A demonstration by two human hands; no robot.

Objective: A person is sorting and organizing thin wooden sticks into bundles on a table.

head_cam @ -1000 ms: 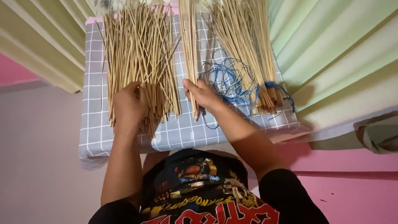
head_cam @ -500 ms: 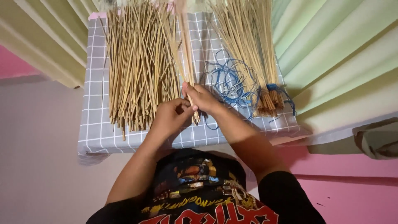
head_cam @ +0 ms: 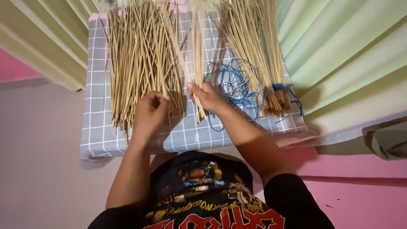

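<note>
Left hand [head_cam: 149,112] has pulled back off the right hand [head_cam: 204,96] since half a second ago and now sits at the near edge of the loose pile of thin sticks [head_cam: 142,59], fingers curled together; looks pinched on one or two stick ends, but I can't tell for sure. Right hand hasn't shifted: thumb and fingers clamped on a small bunch of sticks [head_cam: 198,51], gripped near its lower end. Key relation: every stick's long axis runs away from the body, near ends pointing at the hands, so the pile lies straight ahead of the left fingers and the held bunch stands just right of it, almost touching. Left hand is the nearer one to the pile; right hand lies between pile and tangle of blue string [head_cam: 232,82]. Further right, a tied bundle of sticks [head_cam: 258,55] with blue binding at its near end, well apart from both hands. All of it rests on a grey checked cushion [head_cam: 97,135].
</note>
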